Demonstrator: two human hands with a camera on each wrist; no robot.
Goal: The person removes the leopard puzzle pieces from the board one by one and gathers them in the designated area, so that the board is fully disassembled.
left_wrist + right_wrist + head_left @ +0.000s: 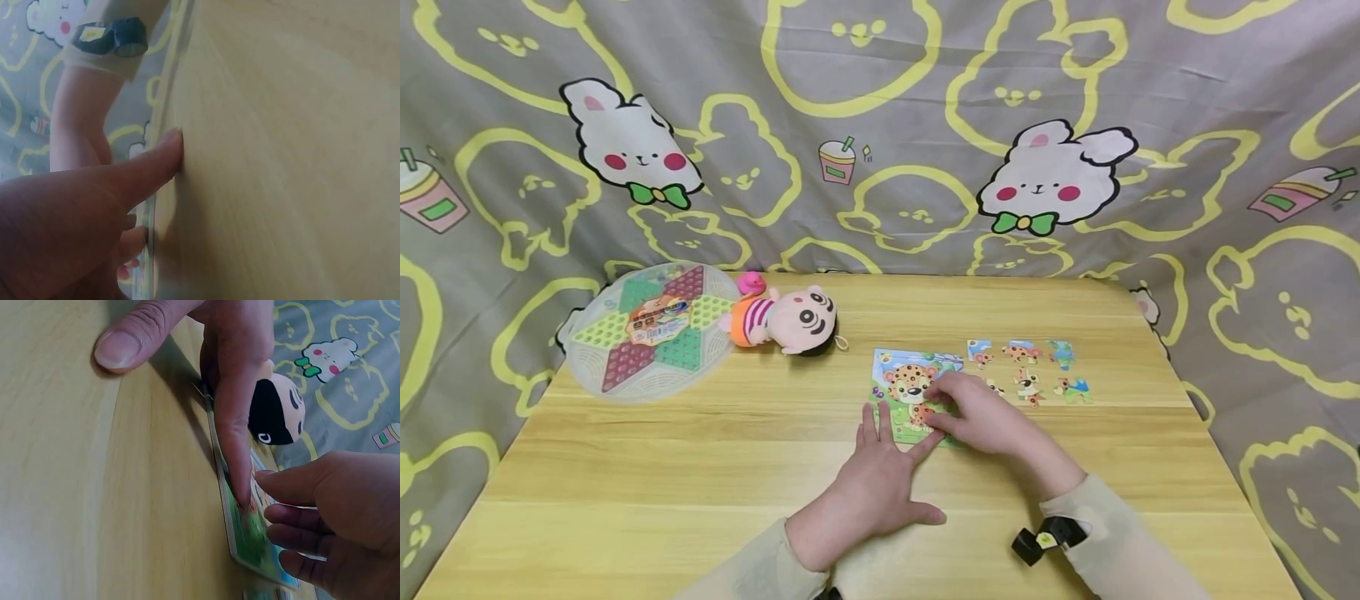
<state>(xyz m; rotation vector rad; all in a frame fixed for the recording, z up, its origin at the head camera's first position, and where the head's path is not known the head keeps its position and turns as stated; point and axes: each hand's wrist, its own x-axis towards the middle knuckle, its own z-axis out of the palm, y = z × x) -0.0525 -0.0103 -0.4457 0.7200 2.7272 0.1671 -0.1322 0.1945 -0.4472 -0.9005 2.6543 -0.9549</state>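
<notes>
A jigsaw puzzle (886,385) with a spotted leopard cub on a green and blue board lies flat on the table. My left hand (877,479) is spread at its near edge, fingertips on the board and thumb out to the side. In the right wrist view a straight finger (234,450) of that hand presses on the green part. My right hand (981,414) covers the puzzle's right side, fingers loosely bent and thumb near the left forefinger. A gap shows between right thumb (294,484) and fingers, with nothing visibly held in it.
Several loose puzzle pieces (1022,352) lie in two rows right of the board, some partly behind my right hand. Left of it are a plush doll (797,321), a pink rubber duck (752,283) and a round Chinese checkers board (625,367). A patterned curtain (917,242) hangs behind the table.
</notes>
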